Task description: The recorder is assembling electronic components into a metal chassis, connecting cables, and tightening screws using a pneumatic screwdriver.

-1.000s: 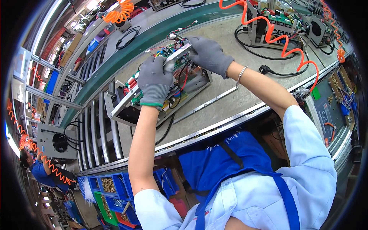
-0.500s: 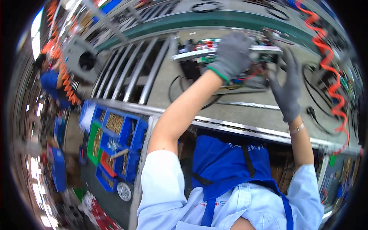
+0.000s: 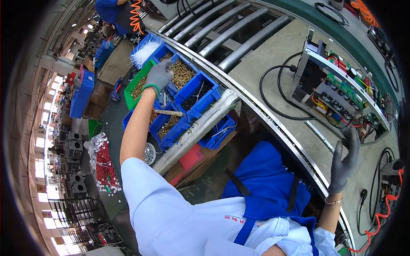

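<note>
My left hand (image 3: 159, 77), in a grey glove with a green cuff, is over the parts bins, between a green bin (image 3: 133, 93) and a blue bin of brass-coloured screws (image 3: 181, 76). Its fingers are bent, tips apart, and nothing shows in them. My right hand (image 3: 345, 162), also gloved in grey, is open, with thumb and fingers apart, beside the near corner of an electronic unit (image 3: 337, 87). That unit has a metal frame, green circuit boards and coloured wires; whether the fingertips touch it I cannot tell.
Metal rollers (image 3: 247, 40) adjoin the bench (image 3: 273, 55). A black cable (image 3: 262, 85) loops beside the unit, and a metal strip (image 3: 320, 135) lies before it. Red-wired parts (image 3: 102, 164) lie left of the bins. An orange coiled hose (image 3: 378, 219) hangs at right.
My left hand has left the unit's metal rail and moved left to the bins. The view has swung left, placing the unit farther right. My right hand stays open near the unit.
</note>
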